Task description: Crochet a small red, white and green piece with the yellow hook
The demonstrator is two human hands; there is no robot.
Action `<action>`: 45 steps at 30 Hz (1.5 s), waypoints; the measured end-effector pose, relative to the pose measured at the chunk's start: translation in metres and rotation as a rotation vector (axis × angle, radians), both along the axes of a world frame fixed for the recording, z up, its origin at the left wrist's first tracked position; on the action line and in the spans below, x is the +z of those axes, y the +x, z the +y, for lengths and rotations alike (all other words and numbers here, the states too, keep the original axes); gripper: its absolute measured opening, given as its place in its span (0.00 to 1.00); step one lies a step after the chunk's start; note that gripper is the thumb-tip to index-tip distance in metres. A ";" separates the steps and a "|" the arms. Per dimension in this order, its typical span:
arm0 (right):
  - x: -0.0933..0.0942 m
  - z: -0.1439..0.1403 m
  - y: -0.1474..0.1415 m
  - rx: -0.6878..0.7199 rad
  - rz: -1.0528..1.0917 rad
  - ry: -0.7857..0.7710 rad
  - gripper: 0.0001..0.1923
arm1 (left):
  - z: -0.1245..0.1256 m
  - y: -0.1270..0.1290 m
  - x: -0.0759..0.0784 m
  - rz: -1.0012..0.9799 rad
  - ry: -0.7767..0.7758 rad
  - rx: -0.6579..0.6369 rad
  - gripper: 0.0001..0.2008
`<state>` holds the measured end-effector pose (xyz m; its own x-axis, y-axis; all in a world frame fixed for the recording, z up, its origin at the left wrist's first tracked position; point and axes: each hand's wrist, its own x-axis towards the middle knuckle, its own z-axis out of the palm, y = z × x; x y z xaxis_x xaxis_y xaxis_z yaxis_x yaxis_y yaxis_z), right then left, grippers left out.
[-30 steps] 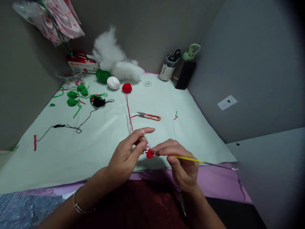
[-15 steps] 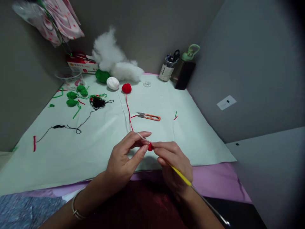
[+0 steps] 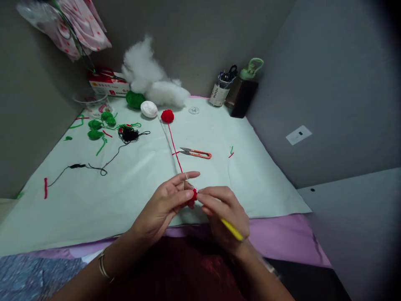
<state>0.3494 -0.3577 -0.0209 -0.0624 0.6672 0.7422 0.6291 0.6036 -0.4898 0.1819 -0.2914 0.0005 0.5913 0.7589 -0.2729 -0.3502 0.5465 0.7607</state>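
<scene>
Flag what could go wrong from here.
1. Tangle: the red strand and white strand run close together toward the left hand, so they might twist.
2. Snag: the snips lie beside the red strand, tips pointing its way; a sideways tug could catch it.
3. Slip: the small red piece looks lightly pinched in the left hand; it could pop loose if the right hand pushes hard with the yellow-handled tool.

Dim light covers the table [image 3: 134, 188]; right of it, the wall [image 3: 316, 83] fades into black (soft-edged); in front, the hook [image 3: 232, 230] blurs at its end.
</scene>
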 end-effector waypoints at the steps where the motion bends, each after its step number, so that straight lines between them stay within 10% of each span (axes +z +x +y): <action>1: 0.003 0.000 0.000 0.023 0.113 -0.063 0.18 | 0.001 -0.001 0.000 0.013 0.014 0.026 0.23; 7: 0.012 0.007 -0.005 0.147 0.765 -0.269 0.10 | 0.001 -0.003 -0.002 0.115 0.250 0.098 0.18; 16: 0.000 0.007 -0.015 -0.052 0.432 -0.190 0.12 | -0.005 0.010 -0.007 0.138 0.253 0.143 0.21; 21: -0.005 0.005 -0.011 -0.101 0.050 0.003 0.20 | -0.003 0.011 -0.012 -0.079 -0.031 0.053 0.22; 28: 0.005 0.009 -0.006 0.080 0.742 -0.259 0.11 | 0.002 0.004 -0.010 -0.102 -0.049 0.008 0.13; 38: -0.002 0.013 -0.014 0.074 0.782 -0.295 0.09 | 0.001 0.003 -0.011 0.383 0.508 0.193 0.20; 45: -0.001 0.013 -0.018 0.078 0.731 -0.232 0.10 | -0.002 0.008 -0.003 0.162 0.216 0.084 0.28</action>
<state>0.3311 -0.3446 -0.0221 0.3370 0.8244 0.4548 0.0572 0.4643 -0.8839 0.1896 -0.2934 -0.0020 0.4861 0.8541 -0.1852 -0.2512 0.3395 0.9064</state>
